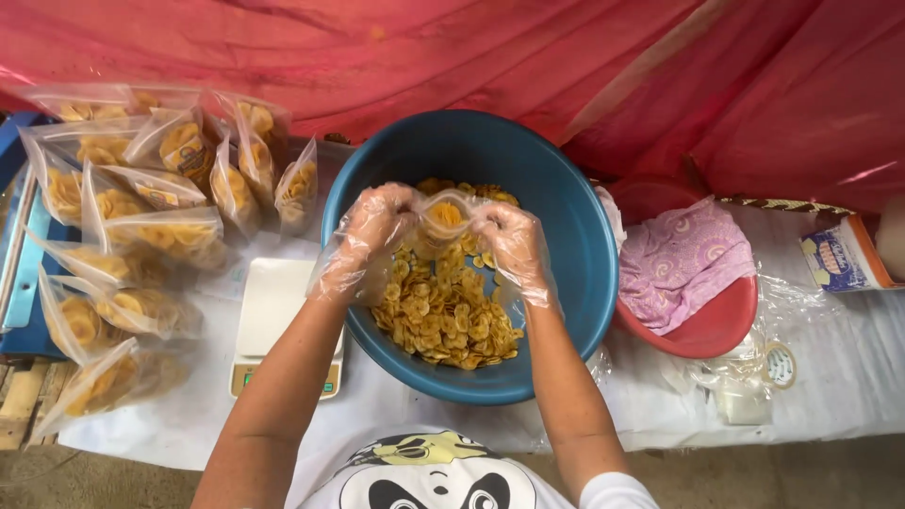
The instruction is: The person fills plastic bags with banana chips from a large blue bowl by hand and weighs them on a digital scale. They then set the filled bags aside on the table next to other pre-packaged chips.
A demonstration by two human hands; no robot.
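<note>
- Between your two hands, centre of the frame, a small clear bag (445,219) of yellow chips hangs over the blue basin (575,236); your left hand (375,226) pinches its left edge, your right hand (509,240) its right edge, both clamped on the film.
- Bag mouth runs left-right across the frame, stretched between your fingers; both hands about equally near, one on each end.
- Both hands wear thin, crinkly see-through plastic gloves, loose at the wrists.
- Directly below the bag: loose chips (443,316), thin round slices, golden, piled in the basin's lower half.
- Basin: smooth round plastic, deep.
- Left of the basin, a white flat scale (273,311), touching its rim or just beside, can't tell which.
- Upper left of the frame: filled bags (141,226) heaped up, glossy film.
- Right: red bowl (716,325) with a pink patterned cloth (683,259) in it.
</note>
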